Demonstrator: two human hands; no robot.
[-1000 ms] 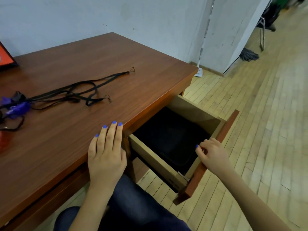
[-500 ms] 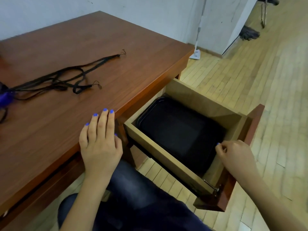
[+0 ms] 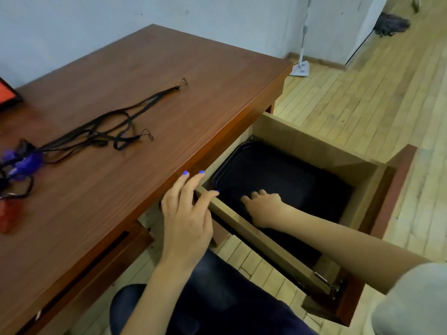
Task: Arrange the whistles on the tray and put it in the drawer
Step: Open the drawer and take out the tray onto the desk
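The drawer [image 3: 285,131] stands pulled out with a black tray [image 3: 278,170] inside, the right hand [image 3: 263,209] reaching onto it, the left hand [image 3: 186,213] at the table [image 3: 121,189] edge, and whistles [image 3: 21,163] with black lanyards [image 3: 116,124] lying on top.

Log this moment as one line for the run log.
drawer: open | tray: inside drawer | right hand: reaching onto tray | left hand: at desk edge | whistles: on desk

I count one tabletop [image 3: 150,97], one open drawer [image 3: 312,146] and one black tray [image 3: 271,170] inside it. One purple whistle [image 3: 23,163] shows clearly; the tangled black lanyards [image 3: 106,131] I cannot count. Two hands: left hand [image 3: 186,216], right hand [image 3: 263,206].
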